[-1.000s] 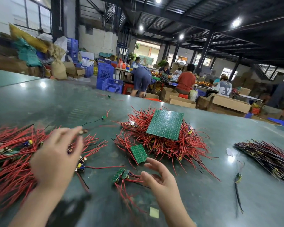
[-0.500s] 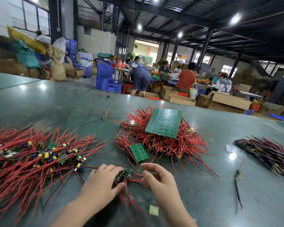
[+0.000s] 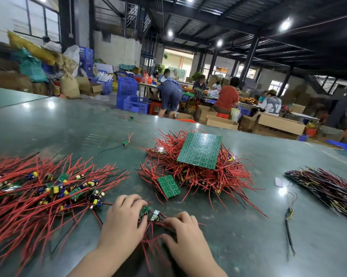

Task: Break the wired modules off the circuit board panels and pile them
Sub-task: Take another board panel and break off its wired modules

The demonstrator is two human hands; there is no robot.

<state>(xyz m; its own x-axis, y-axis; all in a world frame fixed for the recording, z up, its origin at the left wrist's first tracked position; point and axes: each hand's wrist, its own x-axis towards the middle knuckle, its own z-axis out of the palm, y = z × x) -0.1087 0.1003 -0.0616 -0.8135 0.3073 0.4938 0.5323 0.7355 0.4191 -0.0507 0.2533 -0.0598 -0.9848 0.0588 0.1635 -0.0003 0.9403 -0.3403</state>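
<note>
Small module strip pinched between left hand and right hand, both grips closed on it; separated pile lies leftward, nearer left hand.

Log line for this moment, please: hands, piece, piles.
left hand: grips module strip | right hand: grips its other piece | loose pile: left | uncut panel: on wire heap
</note>
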